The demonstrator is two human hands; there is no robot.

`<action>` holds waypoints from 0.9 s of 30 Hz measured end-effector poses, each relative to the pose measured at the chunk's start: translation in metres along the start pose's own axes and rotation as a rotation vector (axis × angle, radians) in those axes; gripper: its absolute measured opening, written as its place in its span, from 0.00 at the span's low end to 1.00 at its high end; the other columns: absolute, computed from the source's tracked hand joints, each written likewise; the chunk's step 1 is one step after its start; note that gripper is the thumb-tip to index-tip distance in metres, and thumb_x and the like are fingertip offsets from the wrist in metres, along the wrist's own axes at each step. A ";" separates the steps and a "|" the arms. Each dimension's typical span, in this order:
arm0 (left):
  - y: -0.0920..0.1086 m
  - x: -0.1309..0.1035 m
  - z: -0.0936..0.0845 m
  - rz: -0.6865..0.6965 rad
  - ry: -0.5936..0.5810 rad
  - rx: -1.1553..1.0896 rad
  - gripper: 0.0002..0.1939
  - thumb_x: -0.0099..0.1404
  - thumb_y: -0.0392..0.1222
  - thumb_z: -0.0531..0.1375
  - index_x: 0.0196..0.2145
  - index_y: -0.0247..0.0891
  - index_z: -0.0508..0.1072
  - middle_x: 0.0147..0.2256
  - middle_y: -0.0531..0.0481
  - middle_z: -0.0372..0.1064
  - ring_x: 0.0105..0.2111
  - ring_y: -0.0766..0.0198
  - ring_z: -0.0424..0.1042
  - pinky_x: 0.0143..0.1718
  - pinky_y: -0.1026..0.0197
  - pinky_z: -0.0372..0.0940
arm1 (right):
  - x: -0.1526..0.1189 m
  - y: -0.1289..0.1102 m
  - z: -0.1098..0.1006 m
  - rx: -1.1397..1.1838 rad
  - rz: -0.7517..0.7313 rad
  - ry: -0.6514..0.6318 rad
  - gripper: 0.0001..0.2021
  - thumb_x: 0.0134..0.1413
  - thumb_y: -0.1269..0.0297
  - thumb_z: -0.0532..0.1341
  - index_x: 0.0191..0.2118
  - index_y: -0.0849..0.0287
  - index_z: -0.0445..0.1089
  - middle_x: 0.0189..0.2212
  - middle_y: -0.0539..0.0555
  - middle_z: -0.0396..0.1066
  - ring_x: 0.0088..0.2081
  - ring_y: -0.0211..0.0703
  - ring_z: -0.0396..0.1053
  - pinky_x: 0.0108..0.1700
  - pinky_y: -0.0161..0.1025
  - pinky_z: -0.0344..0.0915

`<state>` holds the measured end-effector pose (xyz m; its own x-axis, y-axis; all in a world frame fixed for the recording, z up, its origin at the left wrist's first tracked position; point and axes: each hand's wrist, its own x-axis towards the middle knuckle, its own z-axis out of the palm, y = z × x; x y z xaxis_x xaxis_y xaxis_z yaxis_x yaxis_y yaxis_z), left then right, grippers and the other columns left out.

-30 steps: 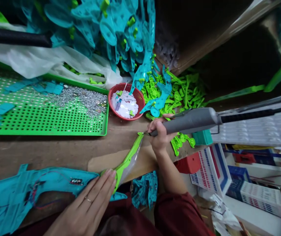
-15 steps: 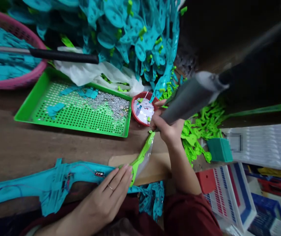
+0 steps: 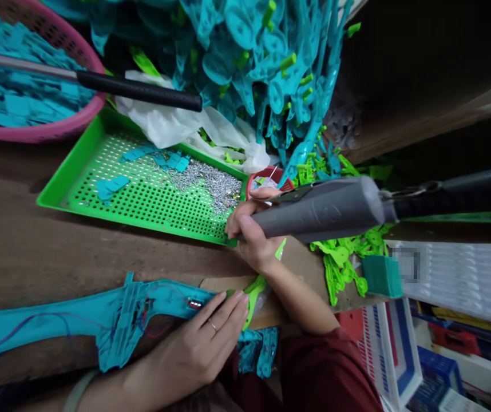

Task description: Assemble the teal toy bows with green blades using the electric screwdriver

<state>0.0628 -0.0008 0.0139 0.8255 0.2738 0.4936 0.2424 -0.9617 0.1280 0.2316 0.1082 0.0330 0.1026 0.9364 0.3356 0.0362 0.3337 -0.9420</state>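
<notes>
My right hand (image 3: 254, 229) is wrapped round a grey electric screwdriver (image 3: 323, 209). It is beside the right end of a green perforated tray (image 3: 142, 220), over the pile of small silver screws (image 3: 211, 183). The screwdriver's tip is hidden by my fingers. My left hand (image 3: 211, 337) lies flat, fingers stretched, on the right end of a long turquoise plastic shell (image 3: 56, 320) with thin wires inside. Under and beyond the fingertips, a bright green plastic piece (image 3: 253, 294) with a clear part sticks out towards my right forearm.
A pink basket (image 3: 69, 129) of turquoise pieces stands at the far left, with a black-handled rod (image 3: 142, 91) across it. A red bowl (image 3: 286, 182) sits behind my right hand. Turquoise parts (image 3: 245, 68) are heaped at the back, green parts (image 3: 340, 257) at the right.
My right hand and the screwdriver have moved left, from over the green piece to the tray's screws. The screwdriver now leans flatter. My left hand stays on the parts; the view has shifted.
</notes>
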 end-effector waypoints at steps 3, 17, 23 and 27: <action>-0.001 0.001 0.001 -0.023 0.012 -0.036 0.22 0.70 0.34 0.51 0.58 0.27 0.72 0.60 0.38 0.70 0.61 0.48 0.67 0.71 0.40 0.44 | -0.001 0.003 0.001 0.019 -0.018 0.005 0.15 0.62 0.55 0.61 0.50 0.48 0.57 0.20 0.39 0.56 0.17 0.35 0.60 0.21 0.36 0.63; 0.002 -0.010 0.005 -0.114 0.058 -0.192 0.22 0.73 0.31 0.47 0.59 0.25 0.71 0.64 0.33 0.65 0.64 0.46 0.65 0.71 0.44 0.46 | -0.029 -0.090 -0.035 -0.087 -0.131 0.274 0.11 0.60 0.63 0.59 0.48 0.46 0.64 0.19 0.40 0.57 0.16 0.35 0.60 0.19 0.34 0.63; 0.000 -0.010 0.007 -0.112 0.035 -0.250 0.22 0.73 0.31 0.48 0.60 0.26 0.70 0.64 0.34 0.64 0.67 0.47 0.60 0.72 0.45 0.45 | -0.075 -0.079 -0.054 -0.151 -0.166 0.409 0.15 0.57 0.68 0.58 0.50 0.48 0.64 0.18 0.39 0.60 0.15 0.35 0.58 0.17 0.34 0.62; 0.000 -0.010 0.005 -0.095 0.022 -0.232 0.23 0.73 0.32 0.49 0.61 0.26 0.69 0.65 0.34 0.62 0.68 0.47 0.57 0.72 0.45 0.45 | -0.087 -0.072 -0.055 -0.150 -0.053 0.350 0.16 0.58 0.60 0.60 0.50 0.46 0.60 0.18 0.39 0.62 0.15 0.37 0.60 0.19 0.36 0.63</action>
<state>0.0569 -0.0031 0.0041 0.7926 0.3652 0.4884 0.1925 -0.9097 0.3679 0.2745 -0.0031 0.0714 0.4289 0.8157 0.3881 0.1932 0.3368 -0.9215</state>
